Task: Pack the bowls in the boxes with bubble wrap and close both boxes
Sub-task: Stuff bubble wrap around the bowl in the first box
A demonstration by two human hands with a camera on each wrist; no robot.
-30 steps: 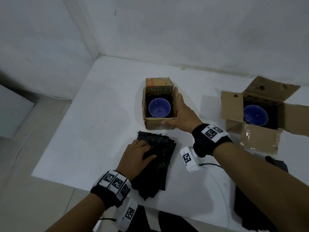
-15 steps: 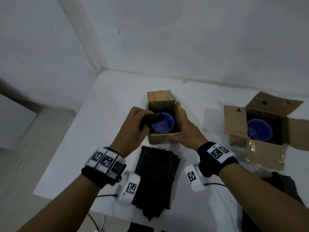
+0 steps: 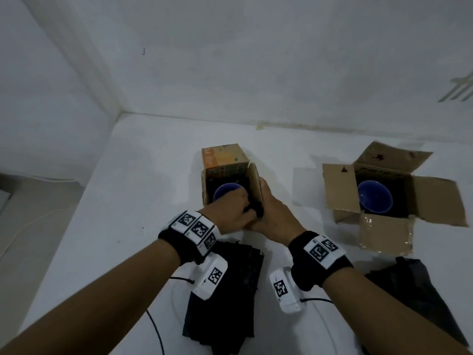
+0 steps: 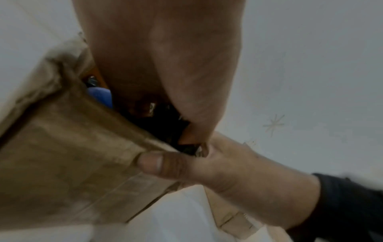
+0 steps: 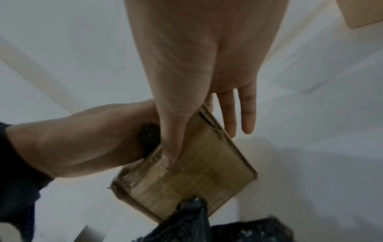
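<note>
A small cardboard box (image 3: 252, 180) stands mid-table with a blue bowl (image 3: 225, 189) inside it. My left hand (image 3: 240, 207) reaches over the box's near rim and grips a wad of black bubble wrap (image 3: 256, 210) at the near right corner. The left wrist view shows the bubble wrap (image 4: 165, 127) just inside the box wall (image 4: 72, 155), beside the bowl (image 4: 99, 96). My right hand (image 3: 268, 203) steadies the box. Its thumb (image 5: 170, 152) lies on the front wall (image 5: 196, 172) and its straight fingers (image 5: 246, 114) run along the right side. A second blue bowl (image 3: 375, 198) sits in the larger box (image 3: 340, 188), whose flaps are open.
A stack of black bubble wrap (image 3: 230, 298) lies on the white table (image 3: 143, 196) near its front edge, below my wrists. More black wrap (image 3: 414, 285) lies at the right, in front of the larger box. White walls close in the back and the left.
My left hand lifted a piece of black wrap off the stack, carried it to the small box, and now holds it at the near right corner. The right hand stayed on the box.
</note>
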